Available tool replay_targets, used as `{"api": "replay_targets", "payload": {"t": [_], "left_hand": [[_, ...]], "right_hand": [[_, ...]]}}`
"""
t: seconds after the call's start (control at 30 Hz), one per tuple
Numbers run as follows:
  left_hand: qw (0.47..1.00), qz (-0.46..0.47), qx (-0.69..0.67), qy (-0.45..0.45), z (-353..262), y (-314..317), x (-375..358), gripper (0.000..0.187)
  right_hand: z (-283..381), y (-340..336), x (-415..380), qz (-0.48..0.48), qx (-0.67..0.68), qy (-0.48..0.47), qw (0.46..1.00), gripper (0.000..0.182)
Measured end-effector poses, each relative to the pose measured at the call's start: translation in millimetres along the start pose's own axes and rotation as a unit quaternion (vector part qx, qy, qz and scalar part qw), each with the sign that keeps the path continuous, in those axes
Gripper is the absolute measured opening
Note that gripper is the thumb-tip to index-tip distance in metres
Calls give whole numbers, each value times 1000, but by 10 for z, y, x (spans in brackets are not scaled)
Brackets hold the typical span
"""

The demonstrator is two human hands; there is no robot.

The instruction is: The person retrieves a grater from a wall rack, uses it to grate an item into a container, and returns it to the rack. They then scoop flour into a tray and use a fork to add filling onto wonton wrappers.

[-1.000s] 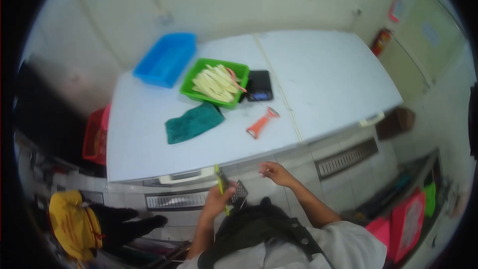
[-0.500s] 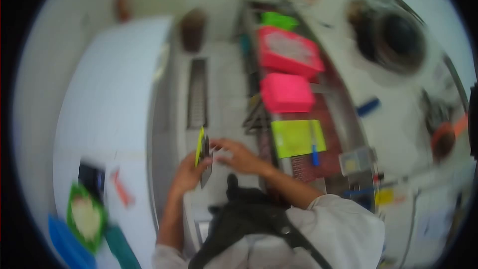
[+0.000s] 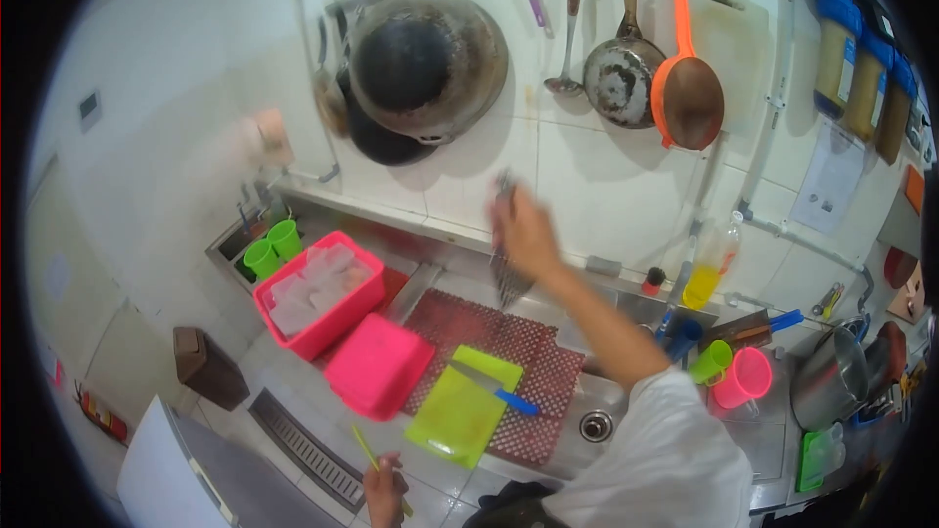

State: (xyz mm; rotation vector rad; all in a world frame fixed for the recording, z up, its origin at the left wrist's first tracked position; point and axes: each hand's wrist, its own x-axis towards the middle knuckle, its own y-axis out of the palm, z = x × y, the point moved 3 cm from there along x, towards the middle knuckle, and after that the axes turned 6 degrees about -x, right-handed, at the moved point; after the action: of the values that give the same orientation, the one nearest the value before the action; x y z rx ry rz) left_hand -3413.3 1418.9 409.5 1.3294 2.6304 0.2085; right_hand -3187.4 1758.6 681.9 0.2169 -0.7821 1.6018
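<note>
My right hand (image 3: pixel 530 242) is raised near the wall above the sink counter, fingers closed around a grey metal tool (image 3: pixel 509 284). The tool looks flat with a textured face, like a grater, but motion blurs it. Low in the view, my left hand (image 3: pixel 384 489) grips a thin yellow-green flat piece (image 3: pixel 364 444), seen nearly edge-on. Between the hands, a yellow-green cutting board (image 3: pixel 455 420) lies on a dark red perforated mat (image 3: pixel 548 381). A knife (image 3: pixel 515 401) with a blue handle rests on that board.
A pink tub (image 3: pixel 284 328) holding pale bags and an overturned pink tub (image 3: pixel 380 367) stand at the left. Above hang a wok (image 3: pixel 430 64), a ladle (image 3: pixel 565 83), a pan (image 3: pixel 624 83) and an orange strainer (image 3: pixel 690 103). Cups, a bottle and a steel pot (image 3: pixel 829 381) are at the right.
My view has swung toward the sink and wall. The right hand has moved away from the left and up to the wall with the grey tool. The left hand keeps the yellow-green piece.
</note>
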Motion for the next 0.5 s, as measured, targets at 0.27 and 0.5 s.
{"api": "replay_targets", "payload": {"t": [0.27,0.5], "left_hand": [[984,-86,-106,-117,271,-141,75,37],[978,-116,-63,-164,2,-49,225,37]], "right_hand": [[290,-1235,2922,-244,-304,-97,916,41],[532,-1145,4001,-303,-281,-128,902,49]]}}
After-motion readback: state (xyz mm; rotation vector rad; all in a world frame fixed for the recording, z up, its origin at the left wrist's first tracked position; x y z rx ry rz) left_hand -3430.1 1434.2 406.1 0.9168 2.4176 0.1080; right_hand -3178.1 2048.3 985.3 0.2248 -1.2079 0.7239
